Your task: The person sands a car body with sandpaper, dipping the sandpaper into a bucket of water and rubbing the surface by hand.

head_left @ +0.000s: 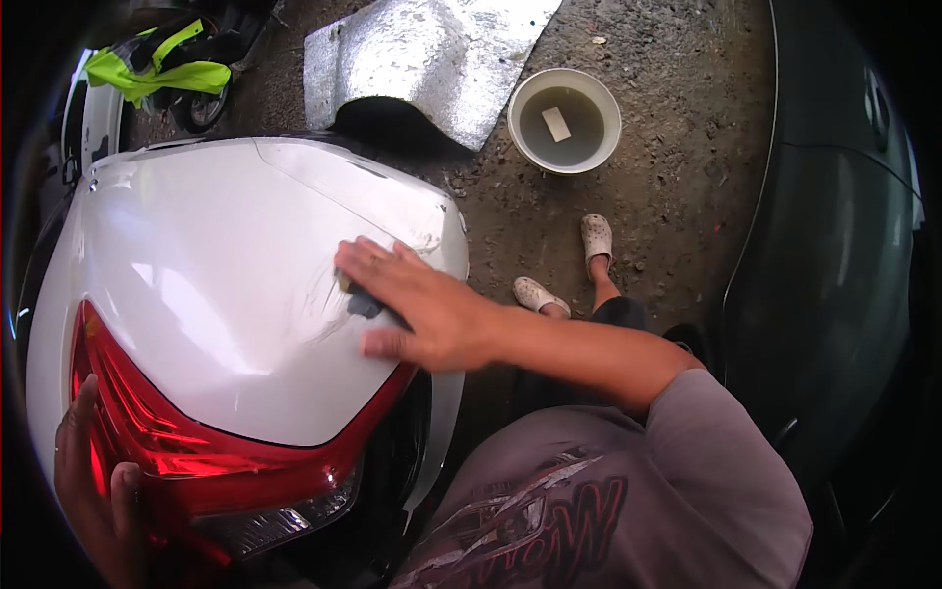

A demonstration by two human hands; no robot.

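My right hand (422,304) lies palm down on the white car body panel (216,265), its fingers pointing left and its thumb apart. Under the fingers it presses a dark grey piece of sandpaper (364,304) against the panel. A bit of something yellowish shows beside the sandpaper; most of both is covered by the hand. Grey smears mark the panel around them. At the lower left, my left hand (93,491) is open beside the red tail light (196,442), fingers extended. Whether it touches the lens I cannot tell.
A white bucket (514,137) of murky water with a pale rectangular block (556,125) stands on the dirt ground. Behind the panel lies a silvery sheet (422,59). A dark car (834,265) stands at right. A motorbike with a yellow-green cloth (186,77) is at upper left.
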